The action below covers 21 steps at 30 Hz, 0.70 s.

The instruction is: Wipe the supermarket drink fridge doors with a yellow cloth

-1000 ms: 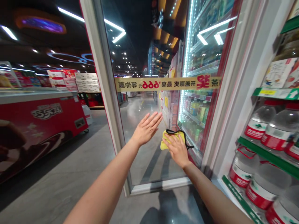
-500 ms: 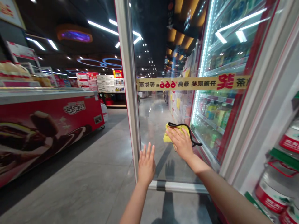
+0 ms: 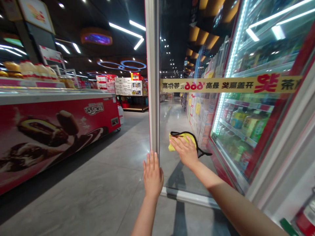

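A glass door with a pale metal frame stands open in front of me. My right hand lies flat over a yellow cloth with black edging, pressing it against the lower half of the glass. A loop of the black edging hangs out to the right. My left hand has its fingers stretched upward at the lower part of the door's frame. Whether its fingertips touch the frame, I cannot tell. Across the glass above both hands runs a yellow strip with reversed lettering.
On the left stands a red ice-cream freezer with bottles above it. Lit shelves of drinks show on the right. A red-labelled bottle is at the lower right corner. Stacked boxes stand farther back.
My right hand and the yellow cloth have moved left across the glass, nearer the frame. The left hand now overlaps the frame. The view has turned left, and the freezer shows more.
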Each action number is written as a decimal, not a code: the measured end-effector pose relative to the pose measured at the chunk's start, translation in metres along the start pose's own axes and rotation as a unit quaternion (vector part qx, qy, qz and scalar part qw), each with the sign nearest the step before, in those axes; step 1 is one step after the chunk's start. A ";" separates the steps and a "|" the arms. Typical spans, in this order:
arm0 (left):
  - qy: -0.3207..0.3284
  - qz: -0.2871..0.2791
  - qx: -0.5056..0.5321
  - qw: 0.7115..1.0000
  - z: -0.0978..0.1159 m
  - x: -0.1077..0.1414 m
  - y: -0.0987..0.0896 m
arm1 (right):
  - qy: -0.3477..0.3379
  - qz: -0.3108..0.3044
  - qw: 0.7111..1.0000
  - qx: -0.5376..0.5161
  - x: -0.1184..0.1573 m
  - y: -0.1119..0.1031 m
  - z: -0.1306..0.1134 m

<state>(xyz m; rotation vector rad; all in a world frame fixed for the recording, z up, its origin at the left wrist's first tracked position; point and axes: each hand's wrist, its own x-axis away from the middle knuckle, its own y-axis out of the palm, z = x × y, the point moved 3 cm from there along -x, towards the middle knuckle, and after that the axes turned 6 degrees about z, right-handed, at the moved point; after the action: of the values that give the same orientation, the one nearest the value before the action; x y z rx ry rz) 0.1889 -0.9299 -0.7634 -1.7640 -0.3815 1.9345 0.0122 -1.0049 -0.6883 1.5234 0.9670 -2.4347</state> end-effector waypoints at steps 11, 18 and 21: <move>-0.044 -0.112 -0.020 0.993 -0.001 0.028 0.034 | -0.131 -0.030 0.991 -0.029 -0.025 0.014 0.002; -0.048 -0.117 -0.023 0.992 -0.003 0.038 0.043 | -0.158 0.029 0.986 -0.040 -0.049 0.017 -0.015; -0.055 -0.126 -0.016 0.990 -0.001 0.039 0.046 | -0.191 0.022 0.979 -0.061 -0.049 0.015 -0.017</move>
<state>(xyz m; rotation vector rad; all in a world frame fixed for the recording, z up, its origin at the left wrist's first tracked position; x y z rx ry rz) 0.1807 -0.9480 -0.8202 -1.5480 -0.6451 1.8577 0.0553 -1.0182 -0.6588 0.9760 0.9668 -2.4542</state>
